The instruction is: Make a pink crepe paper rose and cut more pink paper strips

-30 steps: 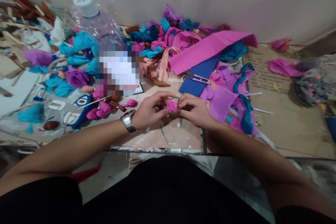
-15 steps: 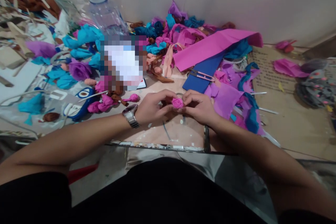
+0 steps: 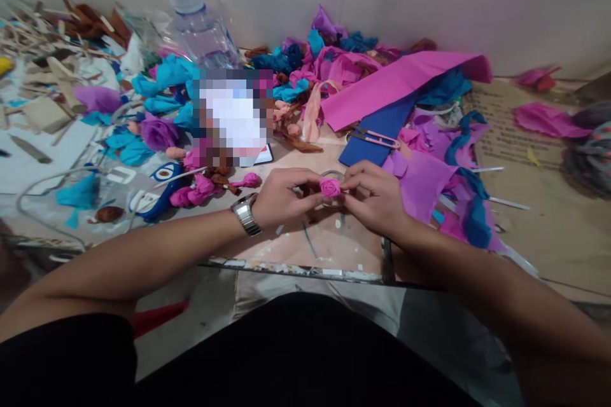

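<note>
A small pink crepe-paper rose (image 3: 330, 187) is held above the table between my two hands, its coiled petals facing me. My left hand (image 3: 290, 198) pinches it from the left with thumb and index finger; a metal watch (image 3: 247, 213) is on that wrist. At the rose's right edge, the thumb and fingers of my right hand (image 3: 375, 198) close on the paper. Part of a ring-shaped object (image 3: 333, 173) shows behind the rose. Beyond my right hand, thread snips (image 3: 377, 137) lie on a dark blue sheet (image 3: 365, 152).
A long pink paper strip (image 3: 405, 90) crosses the pile of coloured paper. Purple paper (image 3: 422, 184) lies right, beside cardboard (image 3: 539, 203). A water bottle (image 3: 203, 35) stands behind a phone (image 3: 264, 154), partly blurred out. Finished-looking paper flowers (image 3: 160, 131) and wood pieces (image 3: 50, 116) crowd the left.
The view has shifted, so the scene sits further right in the picture. Both hands stay at the rose, with the right fingers slightly changed in position at its edge.
</note>
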`<state>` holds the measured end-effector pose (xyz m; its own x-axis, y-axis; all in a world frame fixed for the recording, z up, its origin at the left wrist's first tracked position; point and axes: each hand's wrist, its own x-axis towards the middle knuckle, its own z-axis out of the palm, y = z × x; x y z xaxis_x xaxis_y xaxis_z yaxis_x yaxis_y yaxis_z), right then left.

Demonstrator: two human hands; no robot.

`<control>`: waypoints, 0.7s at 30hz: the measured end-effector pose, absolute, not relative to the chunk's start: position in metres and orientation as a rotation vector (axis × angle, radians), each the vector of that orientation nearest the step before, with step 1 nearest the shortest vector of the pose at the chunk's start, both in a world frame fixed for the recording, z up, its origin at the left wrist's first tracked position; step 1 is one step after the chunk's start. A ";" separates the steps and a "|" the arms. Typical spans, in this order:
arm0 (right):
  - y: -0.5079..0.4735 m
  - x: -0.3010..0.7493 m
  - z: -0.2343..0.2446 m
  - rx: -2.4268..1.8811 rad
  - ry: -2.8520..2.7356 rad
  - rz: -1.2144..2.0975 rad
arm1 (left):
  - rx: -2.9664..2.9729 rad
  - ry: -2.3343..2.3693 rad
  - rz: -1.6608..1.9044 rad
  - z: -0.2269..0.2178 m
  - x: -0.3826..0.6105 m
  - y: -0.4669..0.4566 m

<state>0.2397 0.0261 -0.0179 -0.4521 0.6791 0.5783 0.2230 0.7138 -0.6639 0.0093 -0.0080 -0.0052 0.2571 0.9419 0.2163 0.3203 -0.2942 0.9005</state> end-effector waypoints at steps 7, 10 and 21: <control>0.029 0.240 -0.020 -0.615 -2.051 0.643 | 1.813 1.152 1.082 -0.010 0.007 -0.004; 0.032 0.238 -0.021 -0.658 -2.031 0.632 | 1.802 1.147 1.079 -0.013 0.008 -0.002; 0.032 0.238 -0.026 -0.812 -2.037 0.670 | 1.812 1.103 0.989 -0.010 0.009 0.000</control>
<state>0.2385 0.0324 -0.0260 -0.4527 0.7420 0.4944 0.3034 0.6496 -0.6971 0.0085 0.0002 -0.0095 0.3203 0.9222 0.2167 0.3156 -0.3195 0.8935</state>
